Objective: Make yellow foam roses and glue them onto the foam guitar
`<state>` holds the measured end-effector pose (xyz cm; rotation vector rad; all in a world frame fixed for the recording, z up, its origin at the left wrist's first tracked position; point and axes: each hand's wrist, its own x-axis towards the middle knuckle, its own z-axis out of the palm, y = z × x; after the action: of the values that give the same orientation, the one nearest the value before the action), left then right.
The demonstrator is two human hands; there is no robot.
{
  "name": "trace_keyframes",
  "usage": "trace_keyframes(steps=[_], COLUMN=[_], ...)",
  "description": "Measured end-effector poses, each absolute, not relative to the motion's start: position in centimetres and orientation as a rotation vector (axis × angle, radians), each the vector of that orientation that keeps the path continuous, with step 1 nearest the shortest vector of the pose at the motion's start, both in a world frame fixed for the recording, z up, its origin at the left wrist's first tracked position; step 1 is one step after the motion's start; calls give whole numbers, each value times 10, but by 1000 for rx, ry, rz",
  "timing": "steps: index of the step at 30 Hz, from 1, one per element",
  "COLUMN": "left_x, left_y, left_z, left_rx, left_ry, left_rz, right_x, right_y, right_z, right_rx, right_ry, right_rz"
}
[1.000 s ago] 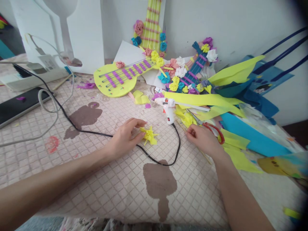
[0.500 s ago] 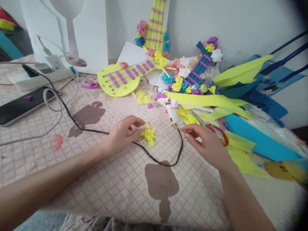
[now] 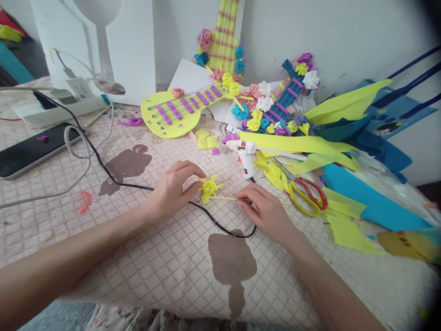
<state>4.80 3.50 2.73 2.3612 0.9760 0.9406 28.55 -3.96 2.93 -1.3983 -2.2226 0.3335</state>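
Between the thumb and fingers of my left hand (image 3: 174, 191) is a yellow crepe-paper flower (image 3: 210, 186), held by its left edge just above the table. My right hand (image 3: 262, 209) pinches a thin wooden stick (image 3: 225, 198). The stick's left end reaches the flower's lower right side; whether it touches the petals I cannot tell. Behind my right hand lies a white glue gun (image 3: 245, 156), its black cord (image 3: 220, 227) looping under both hands. Scissors (image 3: 306, 197) with red and yellow handles lie to the right.
A yellow paper guitar (image 3: 168, 128) and a blue guitar (image 3: 285, 99) with paper flowers lie at the back. Yellow and blue paper sheets (image 3: 365, 195) spread over the right side. A phone (image 3: 34, 151) and a power strip (image 3: 37, 112) are at the left, with cables around them.
My right hand has moved left with the stick, bringing its tip to the flower. The flower has turned and shifted slightly left in my left hand. The scissors' yellow handle now shows.
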Motion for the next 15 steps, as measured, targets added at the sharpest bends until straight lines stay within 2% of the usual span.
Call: trace_keyframes(steps=[15], left_x=[43], left_y=[43], left_z=[21], left_rx=[2293], left_ry=[1039], left_rz=[823], right_x=[261], right_y=[-37], right_z=[29], right_rx=[-1712], right_ry=[-2018], right_rz=[317])
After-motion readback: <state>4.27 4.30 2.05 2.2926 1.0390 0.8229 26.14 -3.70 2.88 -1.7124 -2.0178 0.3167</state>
